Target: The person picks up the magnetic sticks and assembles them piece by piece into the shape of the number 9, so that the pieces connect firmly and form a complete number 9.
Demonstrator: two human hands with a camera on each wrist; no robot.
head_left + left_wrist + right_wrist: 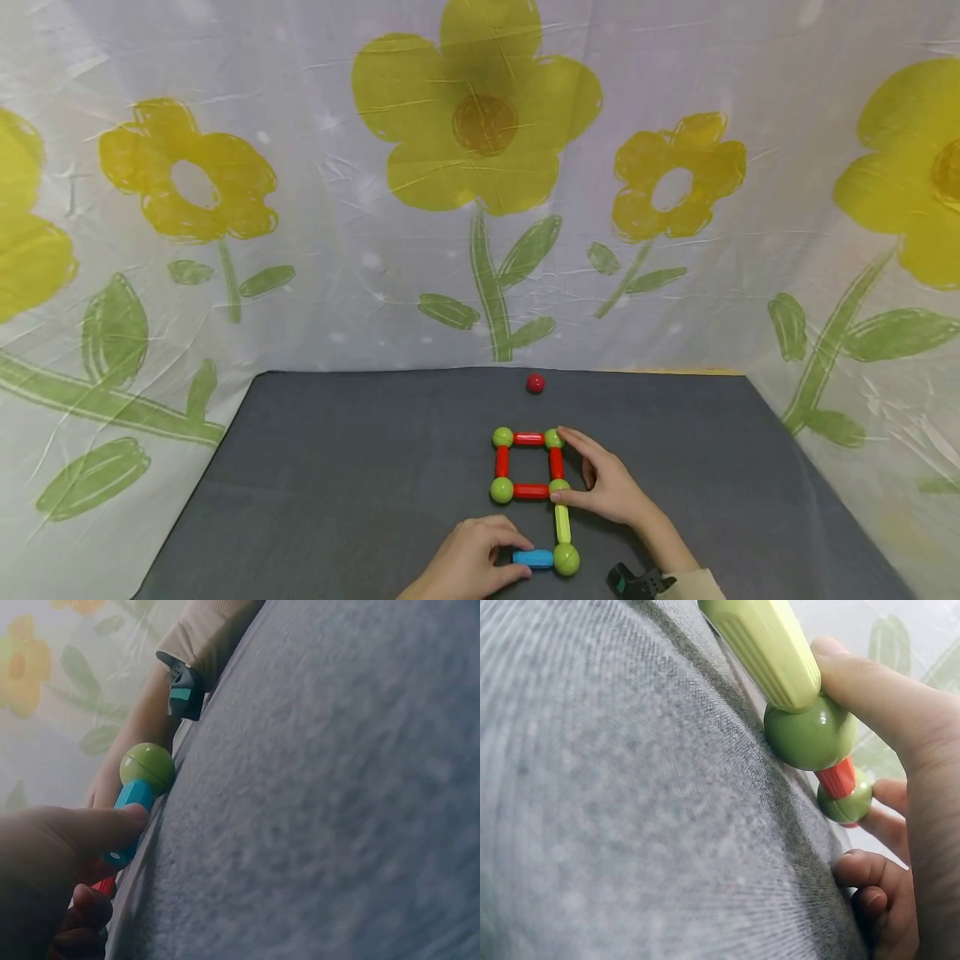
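Observation:
My left hand (474,557) pinches a blue rod (533,559) between thumb and fingers. The rod's far end touches a large green ball (567,560), also seen in the left wrist view. From that ball a yellow-green rod (562,525) runs up to a square of red rods (531,492) with green balls (502,490) at its corners. My right hand (611,487) spans the square's right side, thumb on the lower green ball (810,739) and index finger at the upper green ball (845,796). Its other fingers are curled in the right wrist view.
A loose red ball (536,383) lies near the far edge of the dark grey table (360,467). Behind and around the table hangs a white curtain (322,250) printed with yellow flowers. A black strap device (636,582) is on the right wrist.

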